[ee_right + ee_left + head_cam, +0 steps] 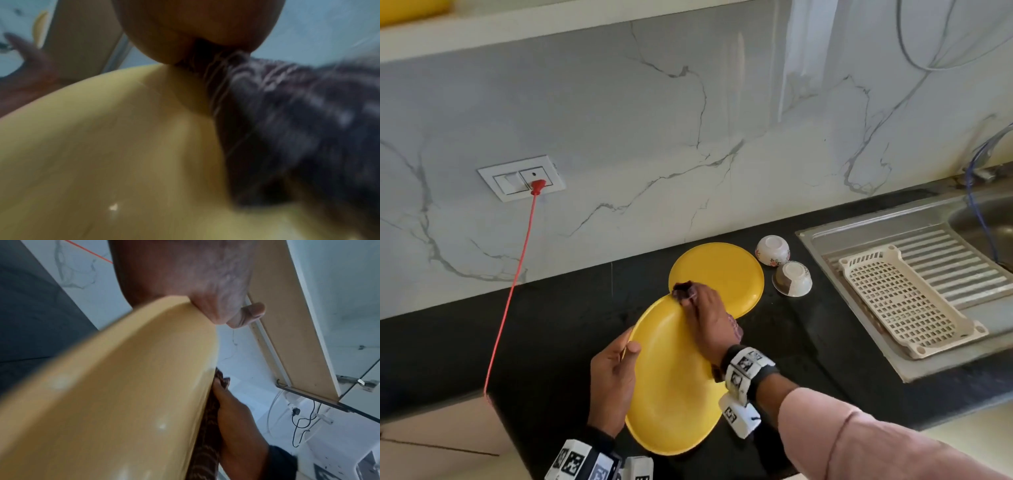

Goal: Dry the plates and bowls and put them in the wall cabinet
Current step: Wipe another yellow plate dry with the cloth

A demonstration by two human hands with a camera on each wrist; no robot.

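My left hand point(616, 370) grips the left rim of a yellow plate point(671, 387), held tilted above the black counter; the thumb lies on its upper face. My right hand point(702, 315) presses a dark patterned cloth point(683, 291) onto the plate's far edge. In the left wrist view the plate point(123, 386) fills the frame with the cloth point(207, 426) behind it. The right wrist view, blurred, shows the plate point(113, 146) and the cloth point(298, 121). A second yellow plate point(722, 274) lies face down on the counter, with two bowls point(773, 249) point(792, 278) upside down beside it.
A cream drying rack point(904, 301) sits on the steel sink drainboard point(962, 346) at right. A red cord point(513, 284) runs from a wall socket point(522, 178) down to the counter's left edge. The wall cabinet shelf point(517, 27) overhead carries something yellow point(410, 10).
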